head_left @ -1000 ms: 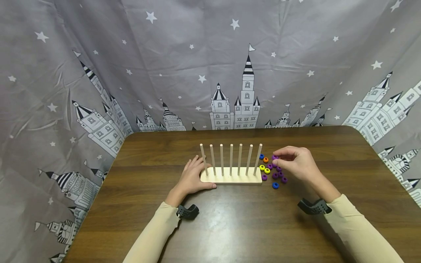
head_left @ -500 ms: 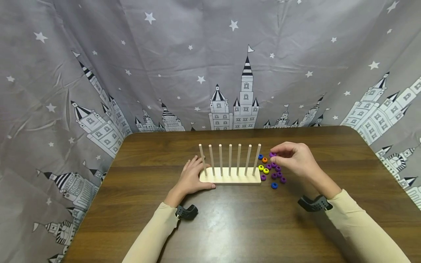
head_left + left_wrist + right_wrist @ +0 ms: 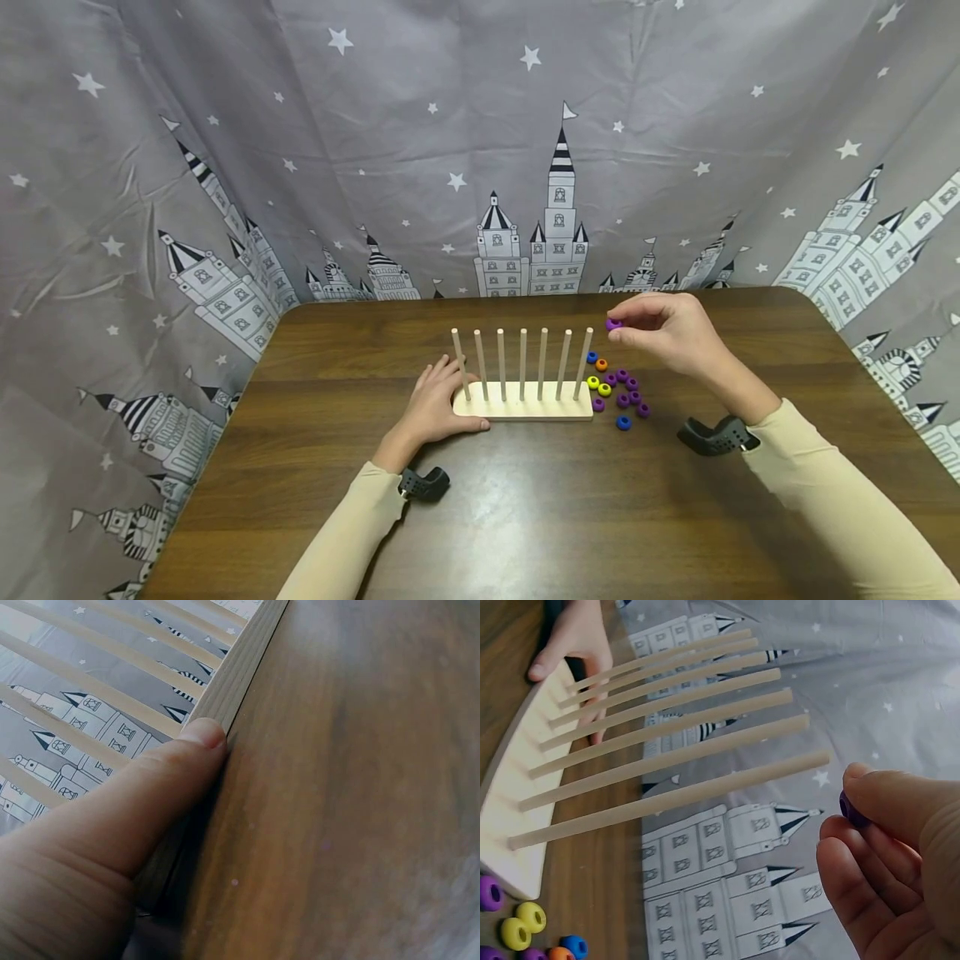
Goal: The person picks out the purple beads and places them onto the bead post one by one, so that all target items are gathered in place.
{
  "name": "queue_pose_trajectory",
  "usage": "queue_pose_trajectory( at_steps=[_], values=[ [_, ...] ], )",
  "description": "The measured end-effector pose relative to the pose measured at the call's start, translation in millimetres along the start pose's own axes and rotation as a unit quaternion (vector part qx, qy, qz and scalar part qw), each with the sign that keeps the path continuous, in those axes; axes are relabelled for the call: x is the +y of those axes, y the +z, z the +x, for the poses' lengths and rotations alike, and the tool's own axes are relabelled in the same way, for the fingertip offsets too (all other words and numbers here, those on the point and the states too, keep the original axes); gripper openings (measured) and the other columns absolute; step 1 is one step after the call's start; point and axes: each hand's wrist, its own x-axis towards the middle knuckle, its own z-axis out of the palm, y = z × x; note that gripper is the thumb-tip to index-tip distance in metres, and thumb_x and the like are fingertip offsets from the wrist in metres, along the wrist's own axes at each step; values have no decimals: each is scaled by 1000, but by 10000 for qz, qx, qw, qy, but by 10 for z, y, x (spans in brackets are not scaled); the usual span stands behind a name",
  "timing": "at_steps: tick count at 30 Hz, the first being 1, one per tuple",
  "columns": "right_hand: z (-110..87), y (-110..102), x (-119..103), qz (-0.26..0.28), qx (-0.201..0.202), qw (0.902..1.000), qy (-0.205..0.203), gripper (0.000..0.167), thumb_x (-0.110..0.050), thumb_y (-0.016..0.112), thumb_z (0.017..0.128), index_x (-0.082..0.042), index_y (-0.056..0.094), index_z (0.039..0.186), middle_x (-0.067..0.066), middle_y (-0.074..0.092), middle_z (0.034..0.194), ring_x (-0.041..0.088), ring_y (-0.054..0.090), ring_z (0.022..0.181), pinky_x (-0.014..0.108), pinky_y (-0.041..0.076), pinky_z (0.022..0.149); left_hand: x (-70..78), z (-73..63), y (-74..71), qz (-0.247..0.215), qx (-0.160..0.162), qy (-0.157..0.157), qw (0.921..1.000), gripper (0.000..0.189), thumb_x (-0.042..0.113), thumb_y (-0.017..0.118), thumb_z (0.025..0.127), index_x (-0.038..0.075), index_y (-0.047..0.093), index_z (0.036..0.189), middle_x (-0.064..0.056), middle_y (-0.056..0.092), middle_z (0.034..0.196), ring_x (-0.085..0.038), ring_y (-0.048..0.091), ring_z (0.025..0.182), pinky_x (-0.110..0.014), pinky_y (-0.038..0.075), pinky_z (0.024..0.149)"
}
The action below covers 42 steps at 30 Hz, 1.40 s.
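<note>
A pale wooden peg stand (image 3: 525, 409) with several upright pegs sits on the table. My left hand (image 3: 431, 407) grips its left end, and in the left wrist view the thumb (image 3: 184, 754) presses the base's front edge. Between thumb and fingertips my right hand (image 3: 671, 335) pinches a purple bead (image 3: 613, 325). That bead is in the air to the right of the rightmost peg (image 3: 584, 362), near the height of its top and apart from it. The right wrist view shows the bead (image 3: 853, 812) partly hidden by the thumb, short of the nearest peg's tip (image 3: 821, 759).
Loose beads lie right of the stand: several purple beads (image 3: 633, 384), two yellow beads (image 3: 604, 390), an orange bead (image 3: 602, 365) and two blue beads (image 3: 623, 423). A grey curtain (image 3: 420, 150) with castles hangs behind the brown table (image 3: 487, 517).
My right hand has lifted the purple bead up from beside the other beads and slightly to the left. The left hand has stayed on the stand.
</note>
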Motion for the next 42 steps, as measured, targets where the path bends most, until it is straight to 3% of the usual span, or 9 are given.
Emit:
queue_pose_trajectory(
  at_steps=[19,26,42],
  values=[
    [391,118,-315,95,-592,9981,-103,16,-3,82,82,-4,79,98,11,77,96,-2,67,76,13,56,68,3,-7,-7,-13,23,40,10000,76,55,86,70,12,67,130,-20,40,162,-43,24,156,-63,14,128],
    [495,236,-389,333,-873,9956,74,19,-2,81,83,0,78,101,15,77,100,-1,69,79,15,59,73,9,-15,-9,-67,42,25,10000,76,55,86,69,13,67,130,-19,40,162,-42,24,156,-63,14,128],
    [690,498,-490,660,-1043,9919,298,21,-1,82,81,1,78,102,16,77,104,2,69,79,17,60,72,-16,-8,4,-14,6,-2,10000,77,56,85,70,14,67,131,-19,39,162,-42,23,156,-63,14,128]
  ],
)
